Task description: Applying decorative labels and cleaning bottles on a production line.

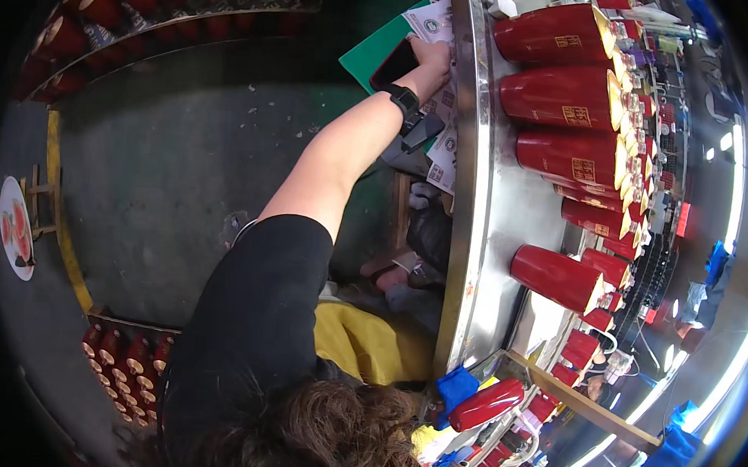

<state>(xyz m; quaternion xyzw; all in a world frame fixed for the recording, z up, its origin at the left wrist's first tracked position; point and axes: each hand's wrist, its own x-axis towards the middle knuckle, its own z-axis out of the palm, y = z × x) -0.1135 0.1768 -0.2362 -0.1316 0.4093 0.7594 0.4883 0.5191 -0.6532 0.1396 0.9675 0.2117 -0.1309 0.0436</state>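
My left arm, in a black sleeve, reaches up across the picture, with a black strap and a small black device at the wrist. My left hand (432, 59) is over printed paper sheets (431, 19) beside the metal bench edge. Its fingers look curled, and what they hold, if anything, is hidden. Next to the thumb lies a dark, flat, phone-like object (395, 66) on a green board (367, 53). More printed labels (444, 157) lie below the wrist. My right hand does not show. Brown hair covers part of the lower edge.
Several red tapered bottles with gold ends (555, 99) stand along the metal bench (496, 205). A glossy red bottle (487, 405) lies by a blue cloth (455, 391) and a wooden bar (584, 401). Racks of red bottles (122, 373), yellow cloth (369, 342) and a round stool (15, 228) are around.
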